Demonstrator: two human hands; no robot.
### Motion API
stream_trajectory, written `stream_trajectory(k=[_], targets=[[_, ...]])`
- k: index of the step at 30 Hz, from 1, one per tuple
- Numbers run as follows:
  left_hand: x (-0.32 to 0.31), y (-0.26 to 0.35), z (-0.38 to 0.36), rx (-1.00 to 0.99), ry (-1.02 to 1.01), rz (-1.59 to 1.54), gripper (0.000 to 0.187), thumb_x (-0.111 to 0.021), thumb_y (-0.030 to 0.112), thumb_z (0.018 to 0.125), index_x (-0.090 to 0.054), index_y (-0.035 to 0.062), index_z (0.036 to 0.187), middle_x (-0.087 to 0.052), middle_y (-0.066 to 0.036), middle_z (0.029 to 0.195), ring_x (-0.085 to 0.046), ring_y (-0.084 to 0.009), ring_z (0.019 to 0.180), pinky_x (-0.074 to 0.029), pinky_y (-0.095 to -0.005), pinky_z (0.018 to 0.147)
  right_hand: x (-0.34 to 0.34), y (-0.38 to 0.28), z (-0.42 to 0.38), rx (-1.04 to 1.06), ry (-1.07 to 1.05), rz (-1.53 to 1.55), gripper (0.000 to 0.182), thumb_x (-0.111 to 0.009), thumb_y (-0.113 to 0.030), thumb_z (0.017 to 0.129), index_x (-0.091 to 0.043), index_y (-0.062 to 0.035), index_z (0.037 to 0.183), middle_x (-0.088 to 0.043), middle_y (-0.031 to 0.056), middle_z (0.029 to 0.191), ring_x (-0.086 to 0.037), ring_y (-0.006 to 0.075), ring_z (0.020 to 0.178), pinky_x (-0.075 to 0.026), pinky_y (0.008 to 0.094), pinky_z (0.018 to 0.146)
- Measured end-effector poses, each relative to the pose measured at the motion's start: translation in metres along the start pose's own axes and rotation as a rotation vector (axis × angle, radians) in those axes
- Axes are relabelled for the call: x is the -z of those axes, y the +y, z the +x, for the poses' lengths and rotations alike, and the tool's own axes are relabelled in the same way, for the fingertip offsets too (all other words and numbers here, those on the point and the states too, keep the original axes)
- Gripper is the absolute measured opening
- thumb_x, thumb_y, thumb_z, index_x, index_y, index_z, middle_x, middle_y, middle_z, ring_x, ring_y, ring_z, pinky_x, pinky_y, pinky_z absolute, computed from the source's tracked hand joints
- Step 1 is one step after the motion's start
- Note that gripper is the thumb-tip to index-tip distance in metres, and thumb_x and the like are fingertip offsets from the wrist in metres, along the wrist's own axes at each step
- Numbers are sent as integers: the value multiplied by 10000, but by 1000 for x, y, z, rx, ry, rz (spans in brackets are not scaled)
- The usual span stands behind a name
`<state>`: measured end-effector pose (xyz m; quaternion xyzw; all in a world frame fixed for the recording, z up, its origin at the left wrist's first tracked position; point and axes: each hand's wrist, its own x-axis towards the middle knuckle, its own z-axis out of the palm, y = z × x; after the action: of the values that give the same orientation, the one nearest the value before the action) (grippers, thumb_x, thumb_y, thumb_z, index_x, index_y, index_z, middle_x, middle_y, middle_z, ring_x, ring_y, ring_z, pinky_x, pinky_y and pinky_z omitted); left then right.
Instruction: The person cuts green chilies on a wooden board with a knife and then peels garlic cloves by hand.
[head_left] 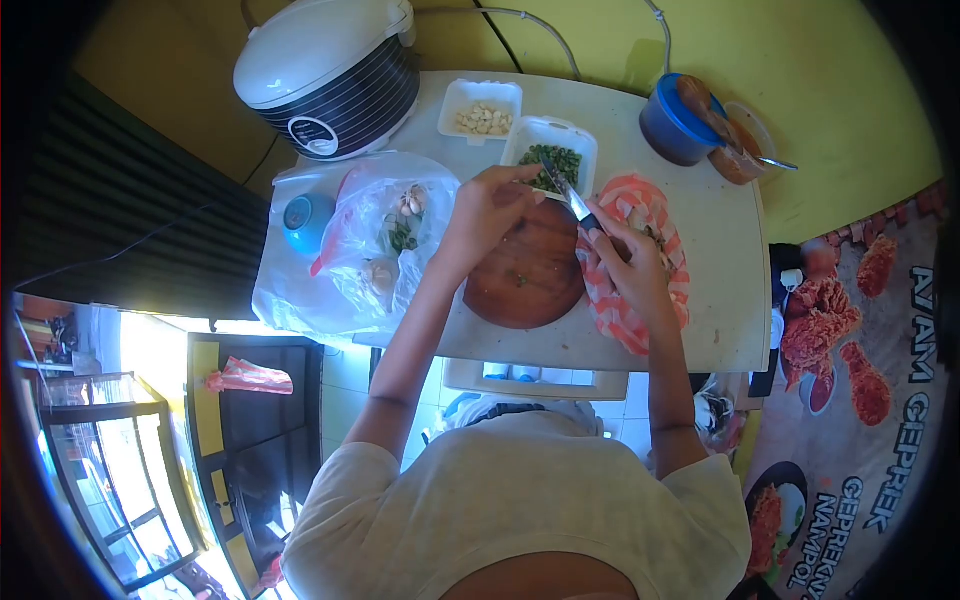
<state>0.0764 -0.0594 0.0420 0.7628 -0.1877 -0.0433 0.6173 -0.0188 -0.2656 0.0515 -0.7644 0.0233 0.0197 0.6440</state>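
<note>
My right hand [632, 262] is closed around the dark handle of a knife [568, 190], whose blade slants up and left over a white foam box [587, 150]. Chopped green pieces [552, 160] lie in that box. Beside the blade tip, my left hand [488, 218] has its fingers bent and a little apart, with nothing visible in them. Under both hands is a round wooden cutting board [525, 268] with a few green bits on it. A red-and-white striped plastic bag [625, 320] lies right of the board, beneath my right hand, with pale pieces in its opening.
A second foam box [450, 105] holds peeled garlic cloves. On the left are a rice cooker [340, 85], a blue cup [308, 220] and a clear plastic bag [350, 270] with garlic bulbs and greens. A blue-lidded tub [672, 125] and a sauce container [735, 165] stand back right.
</note>
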Motion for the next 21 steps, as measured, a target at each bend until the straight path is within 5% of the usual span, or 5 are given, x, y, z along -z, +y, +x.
stream_trajectory(k=[4,8,16,21], targets=[[2,-16,-52,30,14,-12,414,-754,94,818,-656,18,1214,-664,-172,1105,-674,-230,1012,-542,-314,859,-7,14,-31,-105,-92,126,436,-545,-150,1002,-490,-118,1434,-556,-8,664,-459,19,495,-366,185,430],[3,-19,-88,106,5,150,487,-771,101,821,-613,3,1271,-639,-127,1185,-638,-207,1076,-525,-314,907,-21,32,-59,-142,-71,99,436,-534,-157,1007,-482,-99,1435,-557,-4,659,-429,23,460,-361,191,421],[-34,-30,-104,-70,170,419,478,-779,97,782,-635,13,1231,-629,-156,1121,-659,-271,944,-542,-347,854,-37,46,-86,-180,-16,118,438,-517,-161,1015,-467,-92,1444,-550,-3,660,-431,26,455,-354,186,421],[-40,-39,-105,-35,173,308,429,-724,70,806,-630,20,1222,-631,-167,1056,-653,-310,926,-524,-401,807,-43,49,-89,-173,-1,98,437,-520,-177,1016,-470,-95,1442,-557,2,659,-427,27,445,-348,185,413]])
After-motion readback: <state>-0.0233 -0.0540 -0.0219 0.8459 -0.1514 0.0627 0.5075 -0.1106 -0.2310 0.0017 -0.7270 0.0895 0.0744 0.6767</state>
